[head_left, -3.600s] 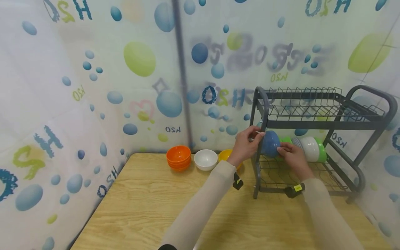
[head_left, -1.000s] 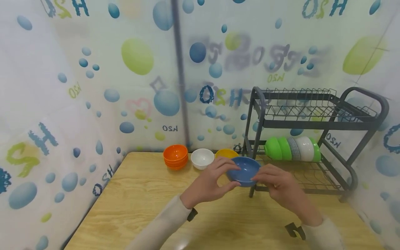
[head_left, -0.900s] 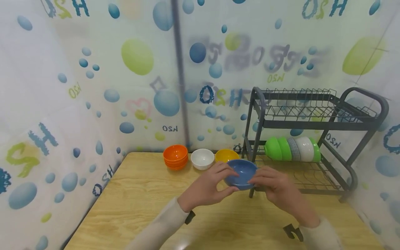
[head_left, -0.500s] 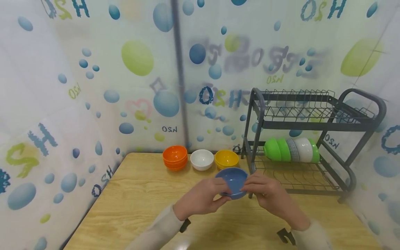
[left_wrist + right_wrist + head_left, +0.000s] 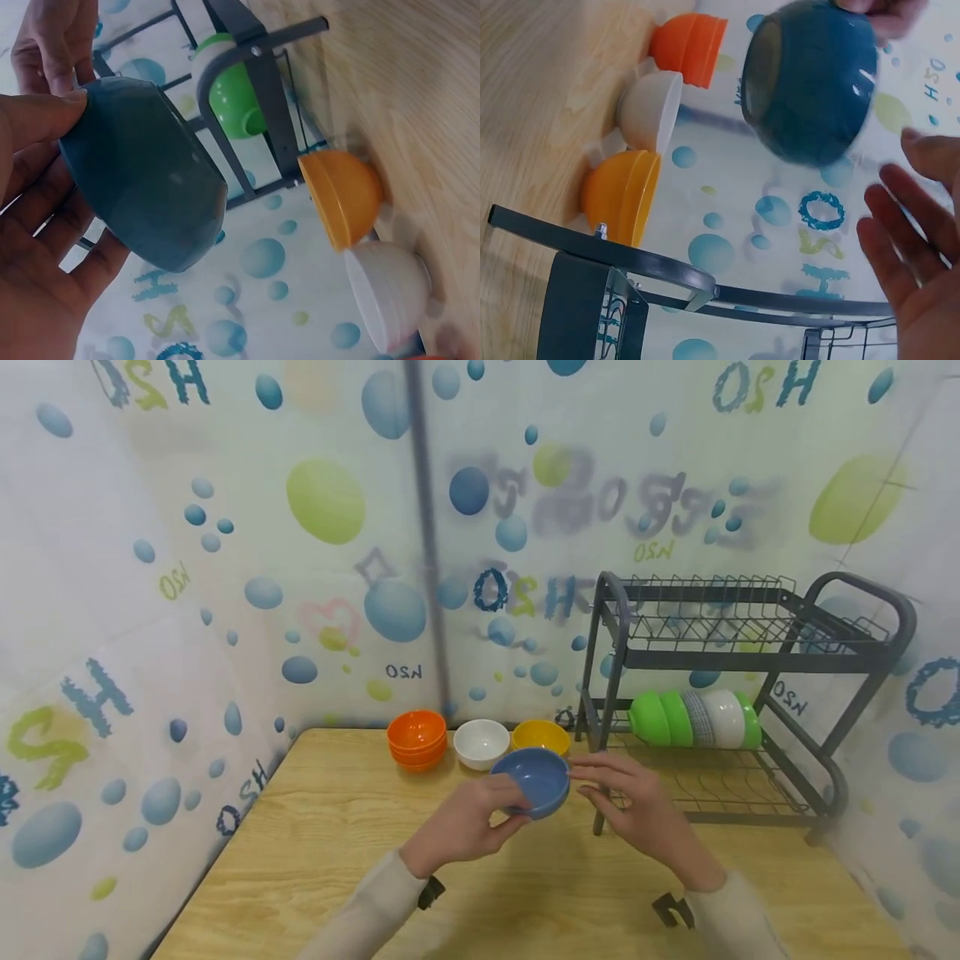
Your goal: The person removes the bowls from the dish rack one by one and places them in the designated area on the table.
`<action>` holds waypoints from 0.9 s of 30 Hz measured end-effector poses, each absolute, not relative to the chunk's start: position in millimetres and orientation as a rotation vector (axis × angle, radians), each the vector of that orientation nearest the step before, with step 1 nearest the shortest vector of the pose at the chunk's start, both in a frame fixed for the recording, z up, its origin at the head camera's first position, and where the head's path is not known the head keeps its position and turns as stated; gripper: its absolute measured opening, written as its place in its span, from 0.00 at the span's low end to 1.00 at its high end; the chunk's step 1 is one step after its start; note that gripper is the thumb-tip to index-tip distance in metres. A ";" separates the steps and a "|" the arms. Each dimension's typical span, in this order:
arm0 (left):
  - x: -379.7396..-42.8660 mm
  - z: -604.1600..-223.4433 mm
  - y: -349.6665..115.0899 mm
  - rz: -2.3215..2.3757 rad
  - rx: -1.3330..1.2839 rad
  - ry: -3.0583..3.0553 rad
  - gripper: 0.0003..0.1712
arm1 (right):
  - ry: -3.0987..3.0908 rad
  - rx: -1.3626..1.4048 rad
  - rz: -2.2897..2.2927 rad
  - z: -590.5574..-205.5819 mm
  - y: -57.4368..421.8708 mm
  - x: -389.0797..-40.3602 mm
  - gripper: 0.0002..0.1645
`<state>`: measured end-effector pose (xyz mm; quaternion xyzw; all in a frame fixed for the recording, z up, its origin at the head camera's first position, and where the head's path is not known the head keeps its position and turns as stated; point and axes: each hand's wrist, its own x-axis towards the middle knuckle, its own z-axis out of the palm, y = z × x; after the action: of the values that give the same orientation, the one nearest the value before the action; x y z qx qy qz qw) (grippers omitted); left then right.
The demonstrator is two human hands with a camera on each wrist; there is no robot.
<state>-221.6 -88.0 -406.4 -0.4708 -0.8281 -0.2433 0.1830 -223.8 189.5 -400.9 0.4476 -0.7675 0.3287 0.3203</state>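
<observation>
A blue bowl [image 5: 546, 783] is held in the air above the table, its mouth tilted toward the head camera. My left hand [image 5: 467, 818] grips its left rim, fingers inside and thumb on the outside. In the left wrist view the bowl [image 5: 154, 176] turns its outer wall to the camera. Just right of the bowl is my right hand [image 5: 633, 800], fingers spread and holding nothing. The right wrist view shows a gap between this hand [image 5: 922, 232] and the bowl [image 5: 817, 86].
Along the table's back edge stand stacked orange bowls [image 5: 417, 742], a white bowl [image 5: 482, 745] and yellow bowls [image 5: 542, 739]. At the right, a two-tier dark dish rack [image 5: 750, 658] holds a sideways row of green, patterned and white bowls [image 5: 693, 720] on its lower shelf.
The blue bowl came off the rack's lower shelf and moved left, held by both hands. Since half a second ago it shifted further left and my right hand let go of its rim.
</observation>
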 end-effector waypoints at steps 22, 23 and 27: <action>-249.6 -449.7 -155.4 -0.456 -1.030 -2.366 0.07 | -2.362 0.277 1.388 -368.9 205.1 -270.5 0.45; -249.6 -451.6 -158.2 -0.451 -1.016 -2.371 0.07 | -2.365 0.270 1.411 -367.4 205.6 -273.5 0.45; -249.0 -459.4 -168.6 -0.421 -0.958 -2.410 0.07 | -2.397 0.217 1.438 -366.1 207.6 -285.2 0.43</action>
<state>-249.0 -168.6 -459.4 -0.3525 -0.8871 -0.1551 0.2544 -285.2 207.6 -366.1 0.0765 -0.8428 0.5055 0.1682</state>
